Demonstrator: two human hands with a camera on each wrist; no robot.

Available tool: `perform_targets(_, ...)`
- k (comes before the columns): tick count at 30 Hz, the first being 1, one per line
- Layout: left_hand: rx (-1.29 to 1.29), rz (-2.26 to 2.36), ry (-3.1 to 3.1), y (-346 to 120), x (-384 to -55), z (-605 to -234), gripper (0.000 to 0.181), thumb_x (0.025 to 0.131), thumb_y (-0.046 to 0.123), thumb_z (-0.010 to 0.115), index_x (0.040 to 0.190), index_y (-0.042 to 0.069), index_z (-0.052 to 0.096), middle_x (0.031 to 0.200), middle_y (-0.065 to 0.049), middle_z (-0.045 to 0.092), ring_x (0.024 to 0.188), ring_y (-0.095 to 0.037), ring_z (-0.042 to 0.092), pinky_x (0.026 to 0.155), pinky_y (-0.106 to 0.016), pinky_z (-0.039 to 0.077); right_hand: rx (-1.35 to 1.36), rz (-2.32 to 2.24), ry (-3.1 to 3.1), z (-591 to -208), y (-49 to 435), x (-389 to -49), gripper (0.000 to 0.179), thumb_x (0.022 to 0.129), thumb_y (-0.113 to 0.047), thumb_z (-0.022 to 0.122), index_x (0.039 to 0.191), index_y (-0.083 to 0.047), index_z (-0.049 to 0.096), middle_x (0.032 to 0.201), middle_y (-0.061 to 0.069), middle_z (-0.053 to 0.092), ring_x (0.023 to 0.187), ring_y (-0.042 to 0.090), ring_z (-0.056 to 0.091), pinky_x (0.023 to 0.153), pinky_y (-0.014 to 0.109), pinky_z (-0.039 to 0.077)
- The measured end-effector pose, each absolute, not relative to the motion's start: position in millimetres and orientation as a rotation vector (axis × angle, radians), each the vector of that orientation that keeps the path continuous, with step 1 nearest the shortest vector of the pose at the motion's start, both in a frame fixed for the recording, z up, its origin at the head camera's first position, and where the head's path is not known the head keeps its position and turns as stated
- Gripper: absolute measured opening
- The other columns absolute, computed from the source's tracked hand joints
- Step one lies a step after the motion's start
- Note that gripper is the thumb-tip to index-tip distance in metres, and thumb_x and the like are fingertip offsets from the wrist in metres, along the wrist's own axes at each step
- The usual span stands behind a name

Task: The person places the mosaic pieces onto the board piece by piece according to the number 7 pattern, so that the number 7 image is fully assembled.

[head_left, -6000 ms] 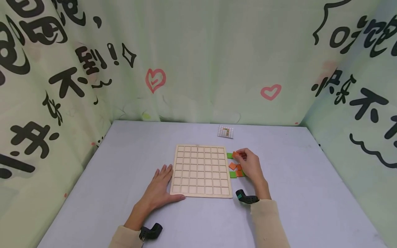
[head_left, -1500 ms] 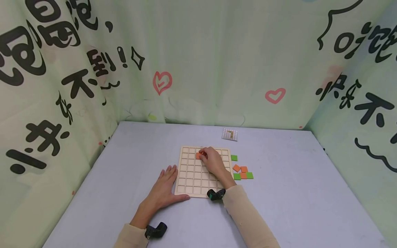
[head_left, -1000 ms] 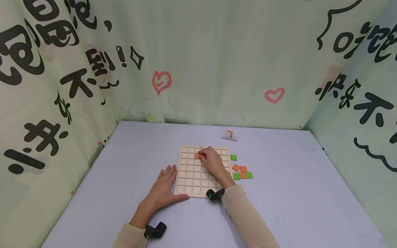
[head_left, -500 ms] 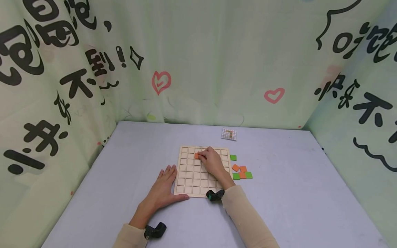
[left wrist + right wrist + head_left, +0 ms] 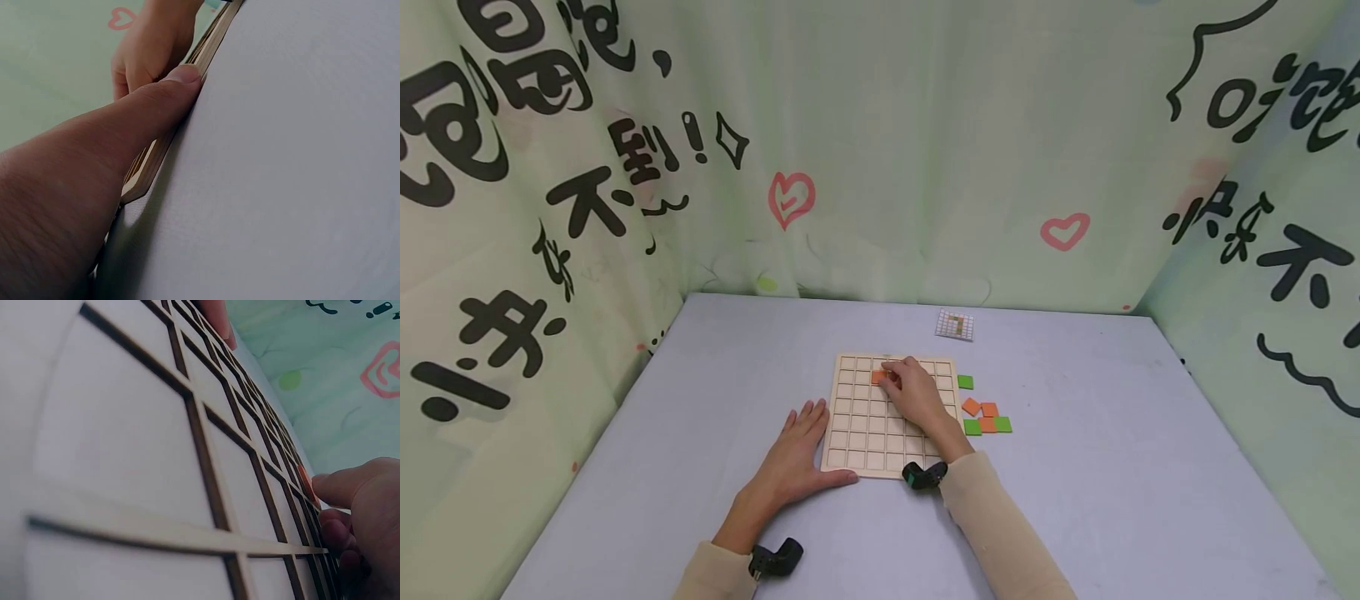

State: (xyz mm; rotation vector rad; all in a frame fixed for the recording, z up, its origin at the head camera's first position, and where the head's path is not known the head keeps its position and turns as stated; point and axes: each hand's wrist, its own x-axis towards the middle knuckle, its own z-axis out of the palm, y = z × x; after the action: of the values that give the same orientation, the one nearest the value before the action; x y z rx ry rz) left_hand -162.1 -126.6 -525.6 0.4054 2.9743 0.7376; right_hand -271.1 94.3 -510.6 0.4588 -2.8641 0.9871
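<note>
A square wooden grid board [image 5: 859, 433] lies on the table. One orange tile [image 5: 876, 377] is in a cell near the board's far side, with my right hand [image 5: 917, 396] at its right edge. Thumb and index finger pinch at that tile; their tips partly cover it. In the right wrist view the thumb touches the orange tile [image 5: 305, 481]. My left hand [image 5: 793, 458] holds the board's near left corner. Its straight fingers lie along the left edge, and the thumb [image 5: 156, 103] presses the front edge.
Right of the board lie loose tiles: a separate green tile [image 5: 966, 382], a tilted orange tile [image 5: 971, 407], and a few more orange and green ones [image 5: 1003, 424]. A small card with a coloured grid pattern [image 5: 955, 325] lies behind. Printed curtains surround the table.
My right hand carried an orange tile from the right-hand pile onto the board and stayed there. Just now its fingertips shifted slightly right, uncovering more tile. My left hand keeps its place on the board.
</note>
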Motion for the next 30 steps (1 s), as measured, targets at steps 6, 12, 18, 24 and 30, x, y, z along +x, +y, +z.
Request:
perform_targets(6, 0.398, 0.732, 2.974, -126, -163, -525, 0.116, 0.073, 0.074, 0.071, 0.155, 0.001, 0.032, 0.165, -0.013, 0.029, 0.156, -0.03, 0.019, 0.129, -0.049, 0.017, 0.468, 0.996, -2.865, -510, 96, -270, 0.035, 0.097, -0.02, 0.066, 0.128, -0.004, 0.067, 0.096, 0.008, 0.059, 0.076, 0.015, 0.048, 0.064, 0.026, 0.038)
perform_targets(12, 0.399, 0.744, 2.968, -126, -162, -524, 0.116, 0.074, 0.073, 0.072, 0.155, 0.0, 0.032, 0.165, -0.014, 0.029, 0.156, -0.031, 0.02, 0.129, -0.05, 0.017, 0.482, 1.062, -2.886, -509, 98, -267, 0.038, 0.098, -0.021, 0.064, 0.132, -0.004, 0.064, 0.101, 0.008, 0.058, 0.08, 0.015, 0.049, 0.069, 0.028, 0.042)
perform_targets(18, 0.414, 0.756, 2.97, -127, -162, -524, 0.116, 0.073, 0.073, 0.072, 0.155, 0.0, 0.032, 0.164, -0.015, 0.03, 0.156, -0.032, 0.02, 0.128, -0.051, 0.018, 0.496, 1.103, -2.862, -509, 102, -266, 0.037, 0.099, -0.019, 0.062, 0.133, -0.004, 0.063, 0.107, 0.01, 0.061, 0.086, 0.017, 0.055, 0.078, 0.034, 0.05)
perform_targets(24, 0.419, 0.756, 2.973, -128, -162, -525, 0.117, 0.073, 0.072, 0.072, 0.155, -0.001, 0.032, 0.164, -0.015, 0.031, 0.156, -0.031, 0.02, 0.128, -0.051, 0.018, 0.502, 1.163, -2.828, -509, 104, -263, 0.035, 0.099, -0.018, 0.063, 0.131, -0.005, 0.064, 0.109, 0.01, 0.062, 0.09, 0.018, 0.059, 0.081, 0.034, 0.053)
perform_targets(30, 0.414, 0.754, 2.973, -127, -162, -525, 0.117, 0.073, 0.073, 0.072, 0.155, 0.0, 0.032, 0.164, -0.014, 0.03, 0.156, -0.031, 0.02, 0.128, -0.05, 0.018, 0.562, 1.149, -2.776, -508, 105, -261, 0.033, 0.099, -0.017, 0.063, 0.129, -0.003, 0.065, 0.107, 0.011, 0.063, 0.089, 0.019, 0.059, 0.08, 0.037, 0.054)
